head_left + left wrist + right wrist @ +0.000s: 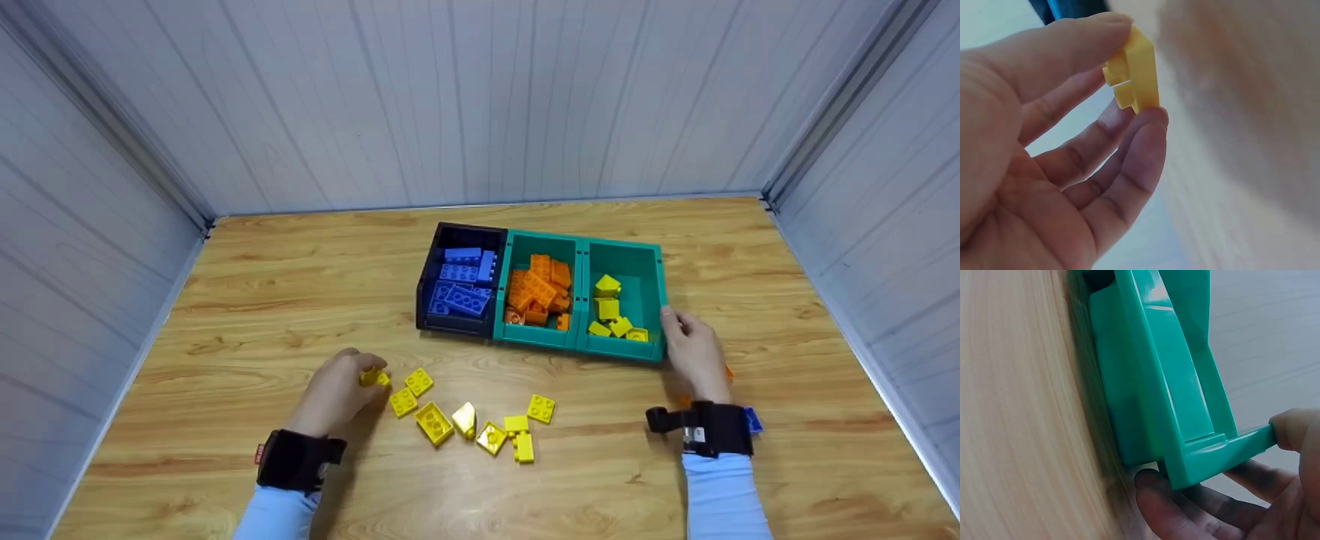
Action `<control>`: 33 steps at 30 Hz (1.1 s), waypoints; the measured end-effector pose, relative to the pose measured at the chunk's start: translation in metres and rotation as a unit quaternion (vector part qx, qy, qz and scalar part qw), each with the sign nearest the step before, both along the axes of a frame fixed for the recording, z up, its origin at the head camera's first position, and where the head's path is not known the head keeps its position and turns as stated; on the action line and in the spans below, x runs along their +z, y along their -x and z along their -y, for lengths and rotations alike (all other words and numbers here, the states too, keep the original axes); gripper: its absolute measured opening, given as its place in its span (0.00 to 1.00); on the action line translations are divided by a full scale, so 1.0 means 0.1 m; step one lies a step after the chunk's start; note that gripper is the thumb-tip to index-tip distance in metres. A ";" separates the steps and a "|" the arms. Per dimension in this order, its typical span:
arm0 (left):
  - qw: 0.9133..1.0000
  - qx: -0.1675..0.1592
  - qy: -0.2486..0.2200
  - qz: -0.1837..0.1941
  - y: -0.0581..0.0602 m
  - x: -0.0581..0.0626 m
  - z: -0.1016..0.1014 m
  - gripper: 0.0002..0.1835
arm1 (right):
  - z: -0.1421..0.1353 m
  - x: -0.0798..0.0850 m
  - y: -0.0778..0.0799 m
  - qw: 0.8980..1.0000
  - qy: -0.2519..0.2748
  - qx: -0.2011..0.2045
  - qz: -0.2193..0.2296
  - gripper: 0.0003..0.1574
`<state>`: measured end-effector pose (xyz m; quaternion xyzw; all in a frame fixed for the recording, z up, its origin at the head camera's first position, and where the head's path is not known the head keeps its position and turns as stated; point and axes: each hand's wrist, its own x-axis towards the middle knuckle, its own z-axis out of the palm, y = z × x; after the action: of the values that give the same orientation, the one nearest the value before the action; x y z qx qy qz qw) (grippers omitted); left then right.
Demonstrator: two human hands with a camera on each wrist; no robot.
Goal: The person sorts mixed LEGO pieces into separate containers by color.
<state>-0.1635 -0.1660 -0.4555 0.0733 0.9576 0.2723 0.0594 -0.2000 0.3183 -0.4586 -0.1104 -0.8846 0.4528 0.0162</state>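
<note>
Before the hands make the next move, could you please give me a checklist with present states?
1. Left hand grips brick: ok, pinched.
2. Right hand holds right bin: ok, at its side wall.
3. Room in right bin: ok, bare floor shows.
4. Yellow bricks off table: not ok, several lie there.
5. Blue piece clear of right wristband: cannot tell, partly covered.

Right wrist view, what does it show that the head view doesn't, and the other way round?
Only the right wrist view: fingertips of the bare right hand below the rim of the green rectangular plastic bin.
Only the head view: the bare left hand pinching a yellow plastic brick, plus blue plastic bricks and orange plastic bricks.
Both: that right hand, the bin, the wood-grain tabletop.
</note>
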 end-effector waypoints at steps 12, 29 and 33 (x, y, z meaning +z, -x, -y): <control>0.996 -0.080 -0.034 -0.026 0.32 0.46 -0.79 0.19 | 0.00 0.00 -0.01 1.000 0.010 0.000 0.005 0.42; 0.949 -0.303 0.021 -0.087 0.70 0.65 -2.55 0.17 | -0.02 0.00 0.00 1.000 -0.002 0.007 0.009 0.43; 0.938 -0.326 0.049 -0.110 0.73 0.58 -2.80 0.17 | -0.02 0.00 0.00 1.000 0.006 0.003 0.012 0.43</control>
<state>-0.2368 0.1137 -0.3970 0.4080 0.8938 0.1813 0.0428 -0.2003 0.3200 -0.4584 -0.1128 -0.8825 0.4566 0.0034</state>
